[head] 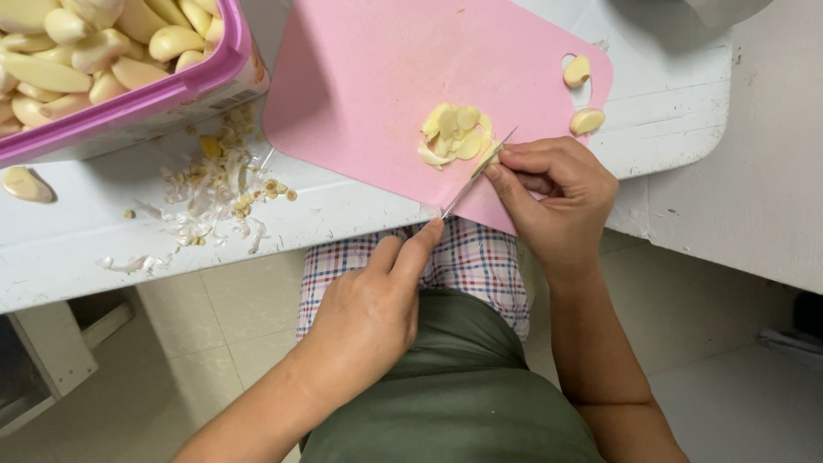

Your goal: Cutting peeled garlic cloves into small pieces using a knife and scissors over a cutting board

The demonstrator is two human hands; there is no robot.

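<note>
My left hand (369, 313) is shut on the handle of a small knife (474, 177), index finger lying along the blade's back. The blade slants up to the right onto a pink cutting board (360, 77). There my right hand (559, 199) pinches a piece of garlic against the blade tip. A small pile of pale garlic slices (454, 133) lies on the board just left of my right fingers. One whole peeled clove (576, 70) lies at the board's handle hole, and another clove (586, 120) lies just past its right edge.
A pink-rimmed tub (129, 107) full of peeled garlic cloves stands at the top left. Garlic skins and trimmed ends (219, 184) are scattered on the white table (77, 249), and a loose clove (26, 184) lies at the left edge. The table edge runs above my lap.
</note>
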